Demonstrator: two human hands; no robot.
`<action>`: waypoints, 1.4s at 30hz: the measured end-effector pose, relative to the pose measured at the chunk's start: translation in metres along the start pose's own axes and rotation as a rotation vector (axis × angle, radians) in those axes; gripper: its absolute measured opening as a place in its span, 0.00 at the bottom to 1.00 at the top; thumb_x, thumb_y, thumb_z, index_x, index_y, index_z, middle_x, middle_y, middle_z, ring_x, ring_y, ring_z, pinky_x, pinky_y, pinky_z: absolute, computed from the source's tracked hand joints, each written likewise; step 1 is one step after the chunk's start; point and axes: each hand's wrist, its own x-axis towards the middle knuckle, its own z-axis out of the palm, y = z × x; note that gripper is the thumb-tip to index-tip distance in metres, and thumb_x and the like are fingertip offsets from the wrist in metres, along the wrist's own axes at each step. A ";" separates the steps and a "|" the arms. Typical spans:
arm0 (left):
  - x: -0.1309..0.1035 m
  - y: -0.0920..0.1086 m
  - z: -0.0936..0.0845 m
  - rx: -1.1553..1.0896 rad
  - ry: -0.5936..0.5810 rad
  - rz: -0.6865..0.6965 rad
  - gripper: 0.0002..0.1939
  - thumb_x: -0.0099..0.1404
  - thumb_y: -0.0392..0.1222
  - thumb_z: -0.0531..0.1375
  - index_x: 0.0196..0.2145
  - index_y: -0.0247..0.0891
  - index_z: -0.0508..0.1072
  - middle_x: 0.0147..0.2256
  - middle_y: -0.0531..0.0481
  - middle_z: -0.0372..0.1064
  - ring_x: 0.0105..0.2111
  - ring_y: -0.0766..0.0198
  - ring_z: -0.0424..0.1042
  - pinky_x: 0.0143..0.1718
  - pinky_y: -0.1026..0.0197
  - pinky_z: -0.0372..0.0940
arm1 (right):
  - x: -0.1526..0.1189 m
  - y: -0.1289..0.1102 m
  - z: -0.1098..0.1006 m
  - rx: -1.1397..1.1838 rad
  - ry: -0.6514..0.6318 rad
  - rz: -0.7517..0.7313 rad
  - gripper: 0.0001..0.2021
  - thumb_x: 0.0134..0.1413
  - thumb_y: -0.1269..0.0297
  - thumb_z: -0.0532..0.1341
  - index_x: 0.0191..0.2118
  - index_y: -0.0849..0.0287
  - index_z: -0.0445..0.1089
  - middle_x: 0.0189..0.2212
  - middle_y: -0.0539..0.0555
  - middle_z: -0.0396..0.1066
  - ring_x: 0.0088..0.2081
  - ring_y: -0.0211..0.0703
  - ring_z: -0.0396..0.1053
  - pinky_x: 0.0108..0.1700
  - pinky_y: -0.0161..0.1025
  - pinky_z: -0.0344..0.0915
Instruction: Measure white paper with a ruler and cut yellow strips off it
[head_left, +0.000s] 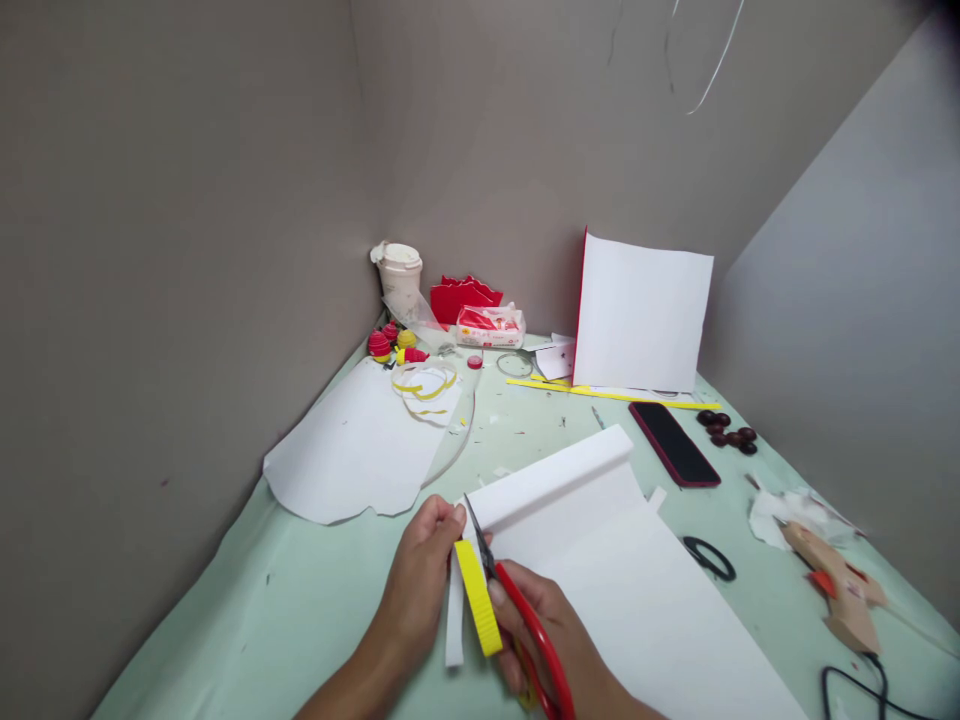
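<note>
My left hand (pixel 421 570) pinches the edge of a large white sheet (pixel 630 580) at its left corner, where the far edge curls over. In my right hand (pixel 546 620) are red-handled scissors (pixel 538 632), their dark blades pointing up and left at the sheet's corner beside my left thumb. A ribbed yellow strip (pixel 478 598) lies between my two hands, close to my right thumb. Just left of it, a narrow white strip (pixel 454 615) hangs down below my left fingers.
A white paper piece (pixel 352 440) and ribbon loops (pixel 424 385) lie left. Behind are a cup (pixel 400 275), wipes pack (pixel 491 327) and upright white board (pixel 643 315). Rightward are a phone (pixel 673 443), black-handled tool (pixel 709 558) and glue gun (pixel 840 590) with a cord.
</note>
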 end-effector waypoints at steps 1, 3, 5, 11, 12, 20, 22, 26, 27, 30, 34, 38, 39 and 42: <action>0.000 0.000 0.000 -0.007 -0.004 -0.001 0.18 0.62 0.55 0.62 0.26 0.42 0.61 0.23 0.58 0.66 0.24 0.65 0.66 0.31 0.62 0.62 | 0.000 0.000 0.000 -0.005 0.004 0.003 0.24 0.55 0.38 0.63 0.32 0.58 0.64 0.11 0.40 0.58 0.10 0.28 0.50 0.12 0.26 0.45; 0.001 -0.001 -0.001 -0.020 -0.011 0.000 0.18 0.62 0.55 0.63 0.26 0.42 0.61 0.23 0.58 0.66 0.23 0.65 0.66 0.30 0.62 0.62 | 0.000 0.000 0.001 -0.015 0.018 0.011 0.25 0.54 0.38 0.63 0.32 0.58 0.65 0.11 0.40 0.58 0.10 0.28 0.51 0.11 0.26 0.45; 0.001 -0.001 -0.001 -0.029 -0.009 0.000 0.19 0.61 0.55 0.63 0.26 0.42 0.61 0.22 0.58 0.66 0.22 0.65 0.66 0.30 0.62 0.62 | 0.000 0.000 0.001 -0.021 0.029 0.021 0.25 0.53 0.37 0.64 0.32 0.58 0.65 0.12 0.40 0.58 0.10 0.28 0.51 0.11 0.25 0.45; 0.002 -0.001 0.000 -0.029 0.007 0.001 0.19 0.59 0.55 0.64 0.26 0.42 0.61 0.22 0.57 0.66 0.22 0.65 0.66 0.29 0.62 0.62 | 0.000 0.002 0.001 -0.013 0.025 0.011 0.25 0.54 0.37 0.63 0.32 0.58 0.64 0.12 0.39 0.58 0.11 0.27 0.51 0.11 0.25 0.46; 0.002 -0.001 0.000 -0.028 0.007 0.000 0.19 0.59 0.55 0.64 0.26 0.42 0.61 0.22 0.58 0.66 0.22 0.65 0.66 0.29 0.62 0.62 | 0.000 0.003 0.001 -0.016 0.027 0.012 0.25 0.53 0.37 0.63 0.32 0.58 0.65 0.11 0.39 0.57 0.10 0.27 0.51 0.11 0.25 0.46; 0.001 0.000 0.000 -0.027 -0.002 0.000 0.19 0.59 0.54 0.64 0.26 0.42 0.61 0.22 0.58 0.66 0.22 0.65 0.65 0.28 0.63 0.61 | 0.000 0.005 0.001 -0.013 0.024 0.012 0.25 0.54 0.37 0.63 0.32 0.58 0.64 0.11 0.39 0.58 0.10 0.28 0.50 0.11 0.25 0.45; 0.001 0.000 0.001 -0.029 0.002 0.001 0.19 0.60 0.54 0.64 0.26 0.42 0.60 0.22 0.58 0.65 0.22 0.65 0.65 0.28 0.63 0.61 | 0.001 0.004 0.002 -0.022 0.031 0.011 0.25 0.54 0.37 0.63 0.32 0.58 0.64 0.10 0.39 0.57 0.10 0.28 0.50 0.11 0.25 0.45; 0.001 0.001 0.001 -0.009 0.006 0.001 0.18 0.61 0.53 0.64 0.26 0.42 0.60 0.23 0.58 0.66 0.22 0.66 0.65 0.30 0.62 0.61 | 0.002 0.000 0.003 -0.040 0.046 0.019 0.27 0.51 0.35 0.64 0.32 0.58 0.65 0.11 0.39 0.56 0.11 0.28 0.50 0.12 0.26 0.45; 0.000 0.001 0.001 0.000 0.008 -0.001 0.18 0.61 0.54 0.63 0.26 0.42 0.61 0.23 0.58 0.67 0.23 0.66 0.65 0.31 0.62 0.61 | 0.002 -0.001 0.003 -0.044 0.044 0.020 0.27 0.51 0.35 0.64 0.32 0.58 0.65 0.12 0.39 0.56 0.11 0.28 0.50 0.12 0.26 0.45; -0.001 0.003 0.001 0.021 0.012 -0.006 0.18 0.62 0.54 0.63 0.26 0.42 0.61 0.24 0.57 0.68 0.23 0.66 0.65 0.32 0.62 0.62 | 0.001 -0.002 0.002 -0.062 0.043 0.019 0.27 0.51 0.35 0.64 0.32 0.58 0.65 0.11 0.39 0.55 0.11 0.28 0.49 0.13 0.26 0.45; -0.001 0.005 0.002 0.014 0.015 -0.008 0.18 0.61 0.53 0.63 0.25 0.42 0.61 0.23 0.57 0.67 0.23 0.66 0.65 0.33 0.62 0.62 | 0.000 0.001 0.002 -0.051 0.053 0.002 0.26 0.52 0.36 0.64 0.31 0.58 0.65 0.12 0.39 0.56 0.11 0.27 0.49 0.13 0.26 0.45; 0.000 0.004 0.002 -0.001 0.013 0.000 0.18 0.60 0.54 0.64 0.25 0.42 0.61 0.23 0.57 0.68 0.22 0.66 0.64 0.32 0.62 0.62 | -0.001 0.000 0.003 -0.050 0.050 0.004 0.26 0.53 0.36 0.62 0.31 0.58 0.64 0.13 0.39 0.56 0.10 0.27 0.50 0.11 0.26 0.44; 0.000 0.004 0.003 -0.011 0.010 -0.001 0.18 0.60 0.54 0.64 0.25 0.42 0.61 0.23 0.57 0.68 0.22 0.66 0.64 0.32 0.62 0.62 | -0.001 -0.001 0.004 -0.050 0.047 0.006 0.26 0.53 0.36 0.62 0.31 0.58 0.64 0.13 0.39 0.56 0.10 0.27 0.51 0.11 0.26 0.44; 0.000 0.004 0.004 -0.041 0.014 -0.018 0.19 0.58 0.54 0.65 0.24 0.42 0.61 0.22 0.57 0.68 0.22 0.65 0.65 0.30 0.62 0.61 | -0.001 -0.002 0.004 -0.057 0.040 0.003 0.26 0.54 0.36 0.62 0.31 0.58 0.63 0.14 0.39 0.57 0.10 0.26 0.52 0.11 0.25 0.46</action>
